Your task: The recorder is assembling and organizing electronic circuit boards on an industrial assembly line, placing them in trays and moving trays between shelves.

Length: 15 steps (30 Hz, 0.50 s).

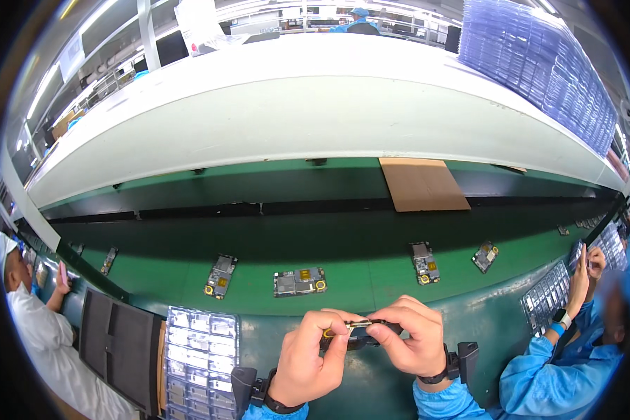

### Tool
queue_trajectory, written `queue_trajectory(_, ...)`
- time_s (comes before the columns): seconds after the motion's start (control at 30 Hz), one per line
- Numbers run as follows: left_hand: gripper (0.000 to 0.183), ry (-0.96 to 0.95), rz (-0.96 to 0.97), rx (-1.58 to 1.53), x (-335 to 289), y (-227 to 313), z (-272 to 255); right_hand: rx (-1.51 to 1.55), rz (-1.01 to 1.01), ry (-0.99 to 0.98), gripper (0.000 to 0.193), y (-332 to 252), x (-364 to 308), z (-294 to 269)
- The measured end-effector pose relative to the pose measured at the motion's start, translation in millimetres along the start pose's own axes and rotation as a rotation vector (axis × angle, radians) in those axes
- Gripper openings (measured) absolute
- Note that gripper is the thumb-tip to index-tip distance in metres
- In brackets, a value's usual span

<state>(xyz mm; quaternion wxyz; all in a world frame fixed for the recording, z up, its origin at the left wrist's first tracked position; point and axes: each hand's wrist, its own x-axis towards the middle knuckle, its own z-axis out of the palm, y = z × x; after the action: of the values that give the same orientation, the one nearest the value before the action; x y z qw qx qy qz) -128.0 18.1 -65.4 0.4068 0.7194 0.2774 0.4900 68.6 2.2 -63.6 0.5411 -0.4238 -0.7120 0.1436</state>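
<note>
My left hand (313, 360) and my right hand (414, 341) grip a dark circuit board (357, 341) from its two ends, thumbs and fingers pinched on it. The board is tilted nearly edge-on, with a pale strip along its top edge and a yellow ring by the left fingers. My fingers cover much of it. Beyond my hands, on the green surface, lie a circuit board with a yellow ring (299, 282), another to its left (220, 276) and one to its right (425, 264).
Left of me are a clear compartment tray (199, 364) of small parts and a black tray (119, 346). A white shelf (315, 115) spans above, with cardboard (425, 185) under it and stacked clear trays (539, 66) on top. Co-workers sit left (56, 343) and right (560, 371).
</note>
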Motion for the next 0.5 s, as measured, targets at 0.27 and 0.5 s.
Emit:
queue_trajectory(0.27,0.019,-0.013,-0.054,-0.103,-2,-11,-19,-0.080,-0.015,-0.054,0.018,-14,7,9)
queue_trajectory(0.5,0.029,-0.116,-0.089,0.047,3,-3,-31,0.172,0.201,-0.097,0.021,-1,3,14)
